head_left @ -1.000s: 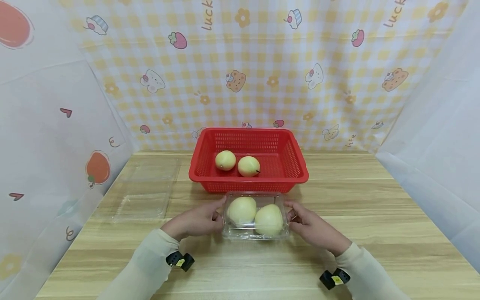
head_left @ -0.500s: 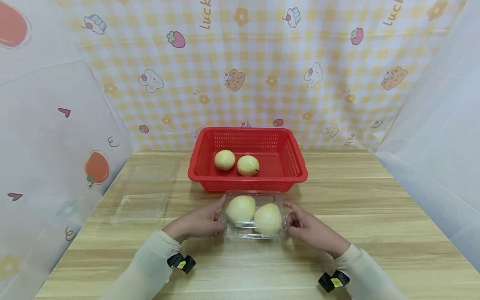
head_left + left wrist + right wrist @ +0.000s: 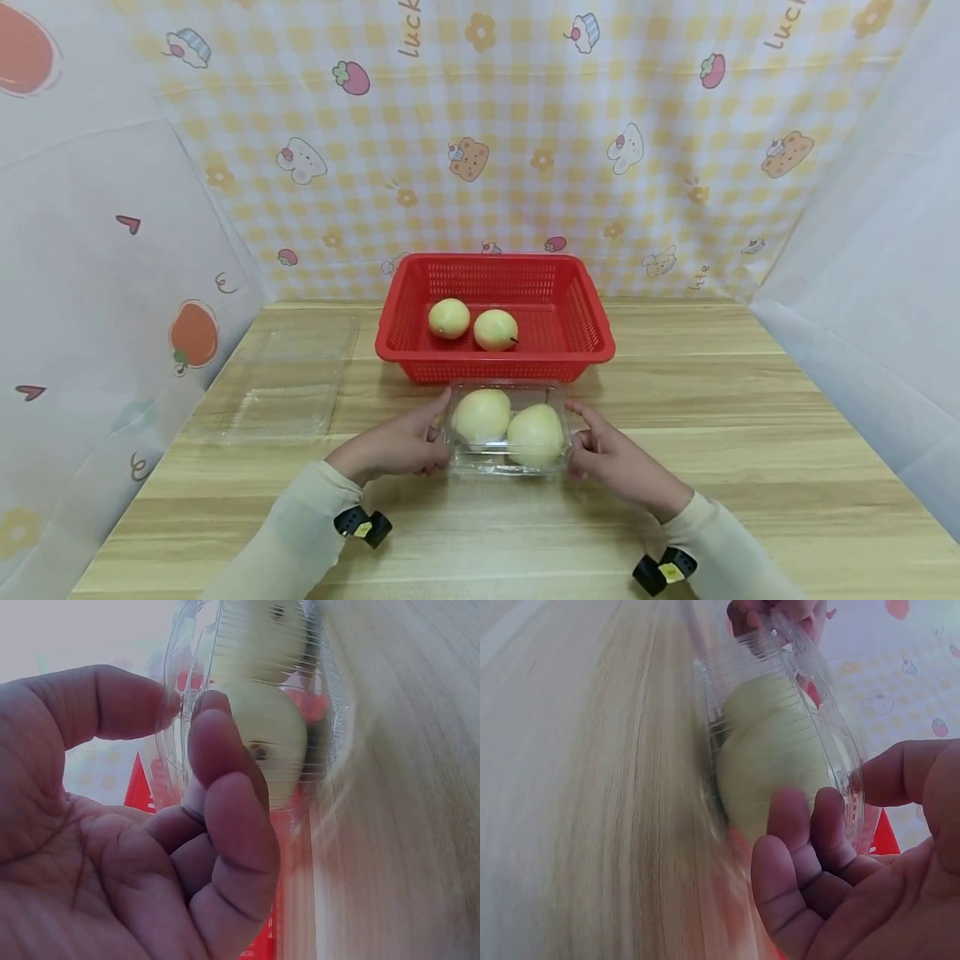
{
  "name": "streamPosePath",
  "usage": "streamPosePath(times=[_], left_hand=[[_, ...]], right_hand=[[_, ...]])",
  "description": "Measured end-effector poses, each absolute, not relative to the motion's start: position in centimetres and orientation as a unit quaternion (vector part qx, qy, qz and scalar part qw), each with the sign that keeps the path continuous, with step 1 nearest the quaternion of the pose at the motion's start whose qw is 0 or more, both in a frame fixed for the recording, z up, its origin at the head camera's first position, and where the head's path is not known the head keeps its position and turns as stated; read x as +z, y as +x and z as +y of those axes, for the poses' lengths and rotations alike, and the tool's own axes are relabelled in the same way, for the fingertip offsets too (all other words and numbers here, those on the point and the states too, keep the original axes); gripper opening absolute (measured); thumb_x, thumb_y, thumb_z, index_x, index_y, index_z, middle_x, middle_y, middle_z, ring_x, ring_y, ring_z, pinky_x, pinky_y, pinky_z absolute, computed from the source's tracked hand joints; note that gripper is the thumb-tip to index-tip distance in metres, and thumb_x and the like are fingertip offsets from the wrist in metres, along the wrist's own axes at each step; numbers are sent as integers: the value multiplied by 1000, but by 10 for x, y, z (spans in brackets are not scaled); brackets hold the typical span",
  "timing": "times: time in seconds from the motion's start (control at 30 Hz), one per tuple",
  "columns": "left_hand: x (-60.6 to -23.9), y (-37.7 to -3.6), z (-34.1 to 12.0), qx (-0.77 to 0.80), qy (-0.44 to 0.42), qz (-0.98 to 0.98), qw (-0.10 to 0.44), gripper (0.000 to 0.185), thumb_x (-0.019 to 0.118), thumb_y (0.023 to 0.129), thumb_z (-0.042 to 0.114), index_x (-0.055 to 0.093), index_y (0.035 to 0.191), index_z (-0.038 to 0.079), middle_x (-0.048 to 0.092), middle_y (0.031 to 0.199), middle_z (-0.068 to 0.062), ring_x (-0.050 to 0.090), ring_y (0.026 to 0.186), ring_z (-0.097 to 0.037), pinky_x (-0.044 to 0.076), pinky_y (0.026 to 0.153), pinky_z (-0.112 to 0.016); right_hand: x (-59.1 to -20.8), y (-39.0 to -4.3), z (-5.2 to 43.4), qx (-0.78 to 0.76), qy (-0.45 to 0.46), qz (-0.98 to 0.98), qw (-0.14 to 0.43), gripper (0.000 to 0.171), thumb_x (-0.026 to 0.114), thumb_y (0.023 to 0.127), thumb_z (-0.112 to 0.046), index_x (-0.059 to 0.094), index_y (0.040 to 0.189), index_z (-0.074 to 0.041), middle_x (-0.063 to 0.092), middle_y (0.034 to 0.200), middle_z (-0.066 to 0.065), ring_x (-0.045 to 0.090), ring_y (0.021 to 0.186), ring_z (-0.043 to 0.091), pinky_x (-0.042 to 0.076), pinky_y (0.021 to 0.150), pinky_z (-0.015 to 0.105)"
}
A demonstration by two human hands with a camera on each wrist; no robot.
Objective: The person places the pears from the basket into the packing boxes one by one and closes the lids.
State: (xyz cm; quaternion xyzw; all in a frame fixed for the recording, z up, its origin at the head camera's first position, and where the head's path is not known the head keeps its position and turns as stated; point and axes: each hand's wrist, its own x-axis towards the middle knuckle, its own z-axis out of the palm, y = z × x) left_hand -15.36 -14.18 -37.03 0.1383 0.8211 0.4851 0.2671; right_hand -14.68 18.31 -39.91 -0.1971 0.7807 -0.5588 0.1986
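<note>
A clear plastic lidded box (image 3: 504,469) lies on the wooden table just in front of a red basket (image 3: 592,333). Inside the box are two pale yellow round fruits (image 3: 482,415) (image 3: 534,433). My left hand (image 3: 438,433) grips the box's left end. In the left wrist view the thumb and fingers (image 3: 225,780) pinch the box's rim (image 3: 184,645). My right hand (image 3: 577,435) grips the right end. In the right wrist view the fingers (image 3: 802,832) and thumb pinch the box's edge (image 3: 742,667). Two more yellow fruits (image 3: 448,318) (image 3: 496,330) sit in the basket.
An empty clear plastic box (image 3: 288,383) lies open on the table at the left. Patterned cloth walls (image 3: 480,150) close in the back and both sides. Bare wooden tabletop (image 3: 750,433) stretches to the right and in front.
Both hands have drawn in a little on the box's ends, and the box has shifted slightly toward the basket. The basket and its fruits have not moved.
</note>
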Motion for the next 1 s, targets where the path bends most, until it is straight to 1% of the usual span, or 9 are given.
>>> streamPosePath(times=[0.13, 0.27, 0.4, 0.57, 0.7, 0.77, 0.83, 1.0], left_hand=[[-371, -154, -142, 483, 139, 821, 270, 96, 64, 85, 6, 6, 160, 16, 55, 70, -4, 49, 58, -16, 40, 54, -29], [-371, -154, -143, 476, 141, 828, 262, 96, 65, 85, 6, 7, 160, 16, 54, 74, -6, 47, 59, -17, 39, 54, -29], [-372, -153, -142, 470, 141, 835, 250, 96, 67, 85, 7, 8, 160, 13, 54, 76, -8, 48, 61, -17, 40, 54, -30], [-373, -153, -141, 463, 137, 839, 252, 94, 66, 86, 10, 7, 160, 10, 56, 76, -7, 53, 64, -18, 44, 57, -31], [-372, -154, -142, 455, 145, 843, 248, 92, 66, 88, 11, 7, 159, 10, 55, 78, -7, 52, 65, -18, 43, 58, -31], [-371, -154, -143, 454, 147, 846, 238, 89, 64, 88, 10, 11, 159, 10, 53, 81, -8, 50, 66, -18, 41, 58, -30], [-370, -156, -144, 457, 144, 849, 223, 82, 62, 89, 9, 19, 158, 7, 54, 84, -8, 51, 69, -18, 42, 60, -31], [-370, -160, -146, 496, 116, 841, 185, 58, 59, 90, 8, 42, 145, -1, 56, 95, -10, 55, 78, -20, 45, 67, -32]], right_hand=[[-401, -147, 182, -567, -194, 775, 199, 75, 50, 92, 4, 8, 153, 3, 46, 75, 2, 48, 67, 12, 41, 58, 23], [-402, -147, 181, -568, -188, 777, 197, 77, 51, 91, 5, 7, 154, 4, 46, 75, 1, 45, 64, 9, 40, 57, 21], [-400, -146, 181, -560, -183, 784, 194, 78, 52, 91, 3, 7, 154, 4, 47, 74, 2, 45, 63, 10, 41, 56, 22], [-400, -146, 183, -555, -177, 790, 192, 77, 54, 91, 1, 10, 154, 1, 48, 74, 2, 46, 63, 11, 41, 56, 22], [-401, -148, 186, -550, -180, 793, 189, 76, 55, 91, 2, 13, 154, 1, 50, 79, 5, 50, 67, 13, 44, 59, 24], [-401, -149, 186, -546, -183, 796, 185, 75, 56, 91, 1, 15, 153, 2, 52, 84, 7, 52, 71, 14, 48, 60, 26], [-400, -149, 187, -541, -186, 800, 180, 74, 56, 91, 1, 17, 153, 2, 53, 92, 11, 55, 77, 18, 52, 63, 29], [-397, -150, 187, -534, -181, 811, 158, 67, 56, 91, 1, 27, 151, 3, 54, 113, 18, 59, 92, 25, 55, 69, 35]])
